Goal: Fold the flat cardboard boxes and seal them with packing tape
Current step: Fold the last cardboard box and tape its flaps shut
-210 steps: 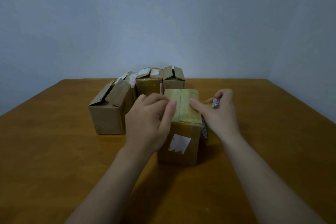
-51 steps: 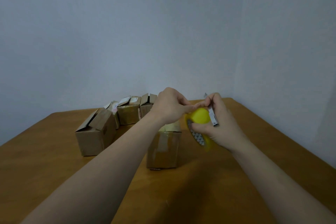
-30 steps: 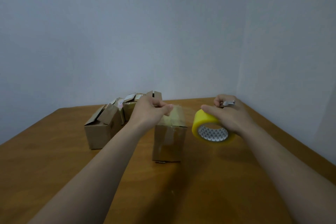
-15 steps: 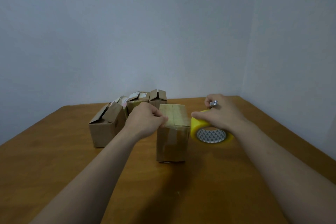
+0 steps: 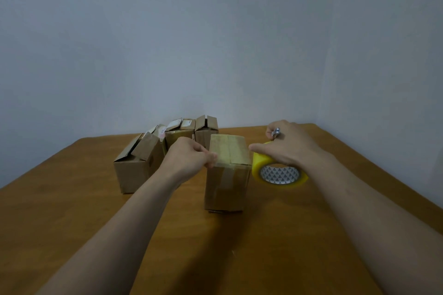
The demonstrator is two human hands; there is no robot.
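A small upright cardboard box (image 5: 226, 187) stands mid-table, its top flaps closed and covered with glossy tape. My left hand (image 5: 189, 159) is closed at the box's top left edge, fingers pinching there; whether it holds a tape end I cannot tell. My right hand (image 5: 290, 148) grips a yellow tape roll (image 5: 279, 172) just right of the box, near the table, with a small silver cutter (image 5: 276, 132) between its fingers.
Behind and left of the box stand several other small cardboard boxes (image 5: 139, 165), their top flaps partly open. The wooden table (image 5: 72, 218) ends near the wall at the back and at the right.
The roll came down from mid-air to the table beside the box. My left hand moved from the roll to the box's top left edge. The camera view tilted down slightly.
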